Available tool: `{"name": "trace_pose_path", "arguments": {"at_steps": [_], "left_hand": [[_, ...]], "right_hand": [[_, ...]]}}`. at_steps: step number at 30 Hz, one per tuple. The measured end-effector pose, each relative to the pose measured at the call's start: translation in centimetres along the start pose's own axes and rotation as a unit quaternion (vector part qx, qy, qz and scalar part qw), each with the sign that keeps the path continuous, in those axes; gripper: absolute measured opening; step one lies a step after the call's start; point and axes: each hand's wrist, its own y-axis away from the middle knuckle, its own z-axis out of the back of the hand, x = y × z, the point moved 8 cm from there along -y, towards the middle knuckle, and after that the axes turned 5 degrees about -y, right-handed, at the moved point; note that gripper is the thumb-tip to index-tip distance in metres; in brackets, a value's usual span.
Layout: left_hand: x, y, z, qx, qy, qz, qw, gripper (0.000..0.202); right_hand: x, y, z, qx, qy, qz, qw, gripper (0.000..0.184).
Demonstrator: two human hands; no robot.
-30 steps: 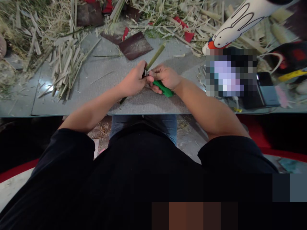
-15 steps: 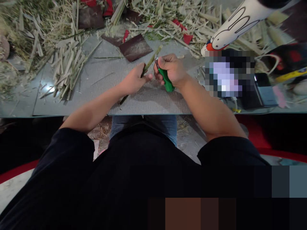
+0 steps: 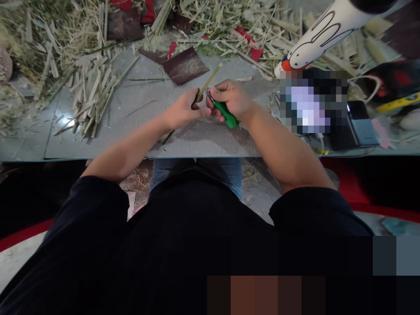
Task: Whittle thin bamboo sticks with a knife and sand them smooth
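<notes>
Above the front of the bench point(image 3: 131, 140), the left hand point(image 3: 185, 108) has its grip clamped on a thin strip point(image 3: 210, 78), which slants away past a brown sheet point(image 3: 185, 65). The right hand point(image 3: 232, 101) wraps its grip round a green-handled tool point(image 3: 228, 116) just beside the strip; whether they touch, I cannot tell. Leftward lies a pile of pale sticks point(image 3: 93, 96).

Covered, blurred, cropped
The left hand point(image 3: 183, 109) hides part of the bamboo strip point(image 3: 210, 78); at the fingers of the right hand point(image 3: 236, 99), the green-handled tool point(image 3: 226, 114) has a blurred tip; beyond them, the top edge crops a rabbit-print bottle point(image 3: 316, 39).
</notes>
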Motion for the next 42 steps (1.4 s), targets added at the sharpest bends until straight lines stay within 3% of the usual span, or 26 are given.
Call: {"name": "trace_pose_path", "arguments": {"at_steps": [7,11,13,17,21,25,30,37,42], "left_hand": [[0.4,0.2,-0.4,0.031,0.055,0.023,0.998,0.06],[0.6,0.3,-0.1,0.027,0.071,0.052,0.996,0.047],[0.3,0.5,0.0,0.023,0.106,0.079,0.991,0.039],[-1.0,0.9,0.0,0.004,0.194,0.113,0.974,0.025],[-1.5,0.9,-0.2,-0.009,0.22,0.128,0.967,0.026],[-1.6,0.9,-0.2,-0.012,0.188,0.119,0.975,0.034],[-1.4,1.0,-0.1,-0.006,0.129,0.078,0.989,0.041],[-0.5,0.0,0.9,-0.056,0.009,-0.02,0.998,0.061],[-0.4,-0.2,1.0,-0.062,-0.029,-0.038,0.997,0.062]], "right_hand": [[-1.6,-1.5,5.3,-0.084,-0.075,0.07,0.991,0.055],[-2.3,-2.4,6.6,-0.066,-0.135,0.096,0.984,0.062],[-2.2,-2.6,6.0,-0.045,-0.142,0.084,0.985,0.062],[-1.4,-1.5,2.8,0.033,-0.111,0.018,0.993,0.053],[-0.2,0.1,0.6,0.036,-0.026,0.002,0.999,0.055],[-0.4,0.4,-1.2,0.08,-0.011,-0.011,0.997,0.068],[-0.9,0.0,-1.8,0.111,-0.015,-0.015,0.994,0.072],[-1.6,0.2,-1.8,0.124,-0.009,-0.053,0.991,0.069],[-1.6,0.1,-1.9,0.117,-0.013,-0.05,0.992,0.066]]}}
